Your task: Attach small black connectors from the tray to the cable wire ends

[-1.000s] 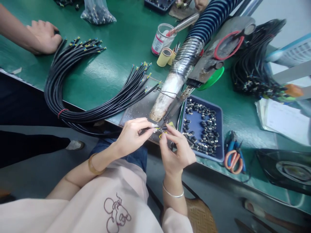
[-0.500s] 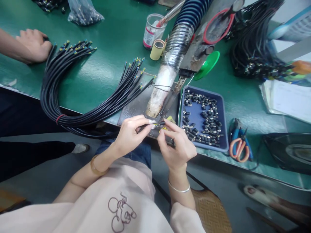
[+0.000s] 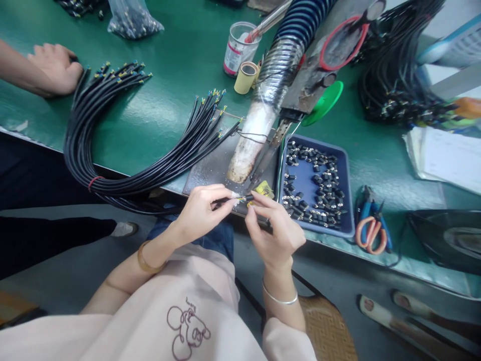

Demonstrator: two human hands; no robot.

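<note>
My left hand [image 3: 205, 209] pinches a black cable [image 3: 221, 201] close to its stripped end, where thin coloured wires show. Facing it, my right hand [image 3: 276, 223] grips a small black connector [image 3: 247, 198] between thumb and fingers. The wire ends and the connector meet or nearly meet; I cannot tell whether they touch. Just above both hands is the tip of a soldering iron-like metal tool [image 3: 255, 178] on a stand, beside the white mouth of a fume hose [image 3: 240, 160]. A yellow piece [image 3: 265, 189] lies behind my right fingers.
A bundle of black cables [image 3: 112, 185] curves along the table's left edge. A blue tray [image 3: 349, 200] of connectors stands right, then pliers and orange-handled cutters [image 3: 370, 233]. Behind are a plastic cup [image 3: 240, 50] and a tape roll [image 3: 246, 77]. Another person's hand [image 3: 56, 67] rests far left.
My right hand has shifted slightly down and right, and the connector now lines up with the wire ends. The whole view has moved a little. At lower right, another person's feet have moved.
</note>
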